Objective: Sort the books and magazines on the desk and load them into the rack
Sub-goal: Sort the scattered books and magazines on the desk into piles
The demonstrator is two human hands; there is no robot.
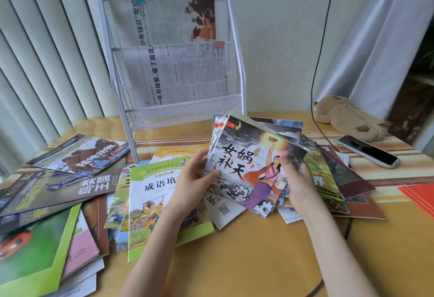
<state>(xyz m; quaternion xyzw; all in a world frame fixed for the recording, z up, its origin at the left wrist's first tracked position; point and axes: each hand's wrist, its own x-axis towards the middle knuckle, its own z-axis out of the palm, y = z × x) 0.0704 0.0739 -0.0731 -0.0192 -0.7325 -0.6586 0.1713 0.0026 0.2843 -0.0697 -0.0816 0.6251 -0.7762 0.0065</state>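
A fanned stack of thin illustrated storybooks (249, 167), topped by a cover showing a purple-robed figure reaching into a dark sky, is held tilted just above the yellow wooden desk (246, 256) at centre frame. Its left edge is gripped by the left hand (190, 179), thumb laid on the cover and fingers curled behind; its right edge is pinched by the right hand (297, 179), fingers bent over the upper corner. Beneath the left forearm a green-bordered paperback with a cartoon warrior (152, 205) is seen lying flat on other books. A large bright green book bearing a red ladybird (30, 252) is spread at the near left corner, with dark glossy animal magazines (63, 179) overlapping beyond it. To the right, dark maroon and green booklets (340, 179) are fanned across the desk, and a red folder (420, 196) is cut off by the frame edge. Farther back a black smartphone (368, 151) and a tan plush toy (345, 117) are seen near the curtain. At the rear the white metal mesh rack (183, 113) is stood upright, two folded newspapers (178, 71) already slotted into its tiers
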